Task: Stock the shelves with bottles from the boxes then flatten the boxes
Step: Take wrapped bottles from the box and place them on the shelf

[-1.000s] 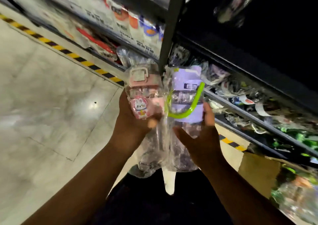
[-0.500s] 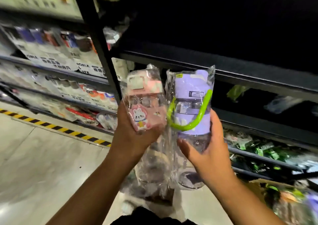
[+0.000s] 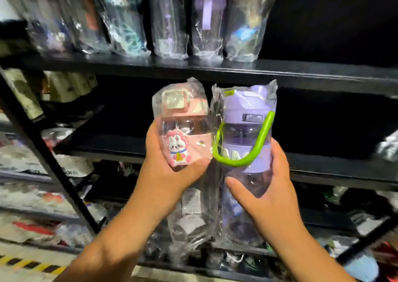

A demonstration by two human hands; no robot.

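- the left hand [image 3: 170, 174] has its fingers curled round the pink bottle [image 3: 183, 128]. the thumb [image 3: 199, 163] lies across the front, just under the rabbit figure [image 3: 176, 146], and the other fingers wrap behind on the left side.
- the right hand [image 3: 265, 197] grips the purple bottle [image 3: 245, 135] lower on its body. the thumb [image 3: 234, 184] presses the front and the fingertips [image 3: 277, 152] show at the right edge.
- the pink bottle is clear-bodied with a pink band and a pink flip lid [image 3: 176, 102], all sealed in a crinkled clear plastic bag.
- the purple bottle is clear with a lilac band and a lilac lid [image 3: 245, 105]. a bright green strap [image 3: 254, 152] loops across its front, and it too is sealed in a clear bag.
- both bottles are held in the air, roughly upright and side by side with their bags touching, in front of the dark gap under the upper shelf board [image 3: 215, 70].
- on that board stands a row of bagged bottles [image 3: 168, 23], blurred.
- a lower black shelf [image 3: 323, 165] runs behind the hands, with more wrapped goods on the shelves beneath it.
- a black slanted post [image 3: 43, 152] crosses at the left.
- yellow-and-black floor tape [image 3: 32, 264] shows at the bottom left.
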